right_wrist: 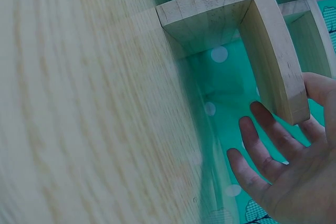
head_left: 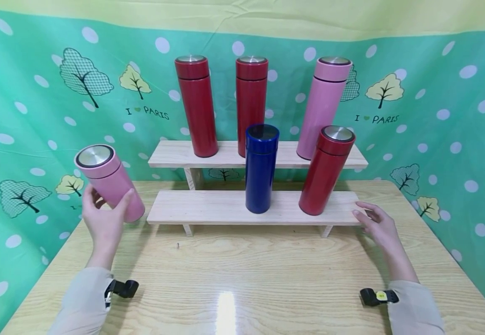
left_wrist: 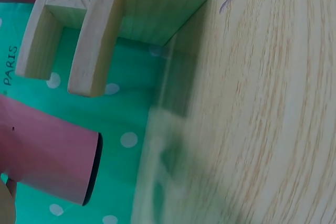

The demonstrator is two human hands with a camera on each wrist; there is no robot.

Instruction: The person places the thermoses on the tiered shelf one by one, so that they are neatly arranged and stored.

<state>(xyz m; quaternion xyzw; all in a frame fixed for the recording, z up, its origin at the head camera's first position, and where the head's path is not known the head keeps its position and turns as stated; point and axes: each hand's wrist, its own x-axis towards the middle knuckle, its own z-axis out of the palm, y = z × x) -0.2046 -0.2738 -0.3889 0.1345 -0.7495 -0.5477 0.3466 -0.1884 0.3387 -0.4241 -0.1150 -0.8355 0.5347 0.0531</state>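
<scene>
In the head view my left hand (head_left: 104,216) grips a pink thermos bottle (head_left: 114,181) around its body, left of the shelf and tilted with its steel lid toward the left. The left wrist view shows the bottle's black-rimmed base (left_wrist: 93,169) raised off the table. At the opposite side, my right hand (head_left: 378,225) touches the right end of the low wooden shelf (head_left: 200,207), its fingers spread and fairly straight around the board's end (right_wrist: 299,106). A blue thermos (head_left: 261,172) and a red thermos (head_left: 326,172) stand on that low shelf.
Behind, the upper shelf (head_left: 167,154) carries a red thermos (head_left: 196,109) at left, another red thermos (head_left: 251,102) in the middle and a pink thermos (head_left: 323,109) at right. A green patterned cloth (head_left: 225,42) hangs behind the wooden table (head_left: 267,265).
</scene>
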